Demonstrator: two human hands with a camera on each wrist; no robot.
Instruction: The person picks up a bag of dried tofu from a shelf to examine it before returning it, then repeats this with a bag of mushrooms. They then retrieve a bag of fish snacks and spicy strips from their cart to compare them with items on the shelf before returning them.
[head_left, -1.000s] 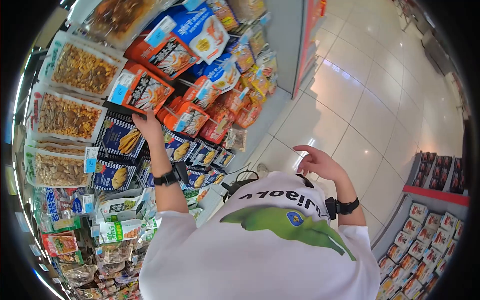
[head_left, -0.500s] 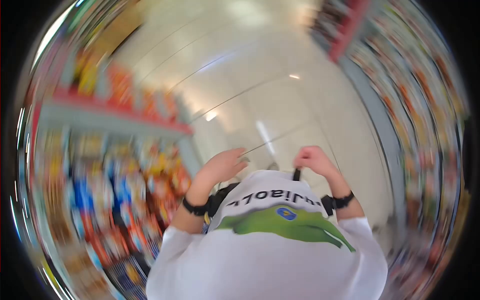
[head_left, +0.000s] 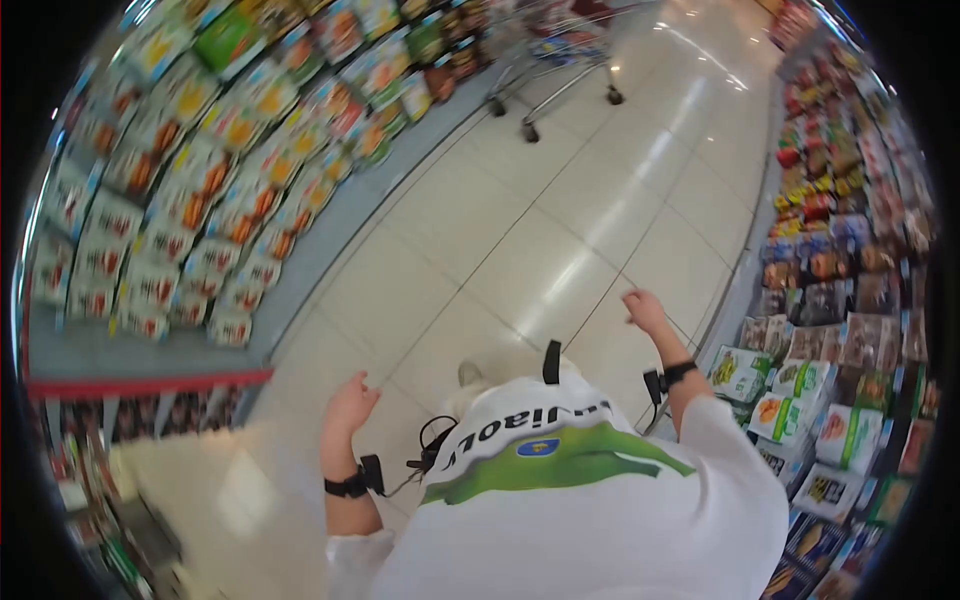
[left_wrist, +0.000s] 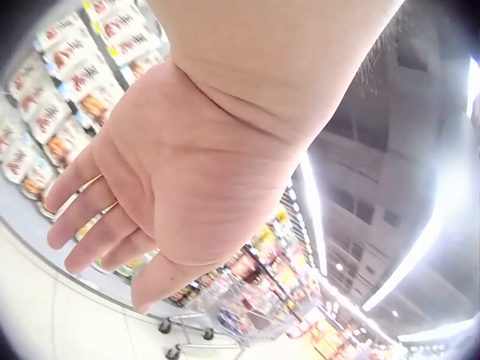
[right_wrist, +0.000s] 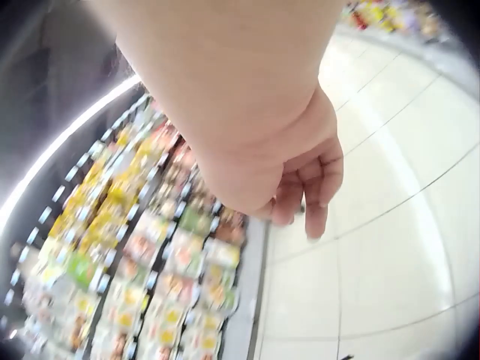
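Note:
My left hand [head_left: 352,400] hangs in the air over the tiled floor [head_left: 500,250], fingers relaxed and holding nothing. In the left wrist view the left hand [left_wrist: 150,202] shows its palm with fingers nearly straight. My right hand [head_left: 643,308] is raised at my right side, near the snack shelf on the right [head_left: 850,300], and touches nothing. Seen from the right wrist, the right hand [right_wrist: 300,180] has loosely curled fingers and is empty. Both wrists carry black straps.
A long shelf of snack packets [head_left: 200,170] runs along the left of the aisle. A shopping cart [head_left: 560,45] stands far down the aisle, and the shopping cart [left_wrist: 217,315] also shows under my left hand. A red-edged shelf end [head_left: 140,385] sits at the near left.
My left hand has come off the packets on the shelf and dropped to my side. I have turned round, and the view now runs down the aisle. Both hands stay empty.

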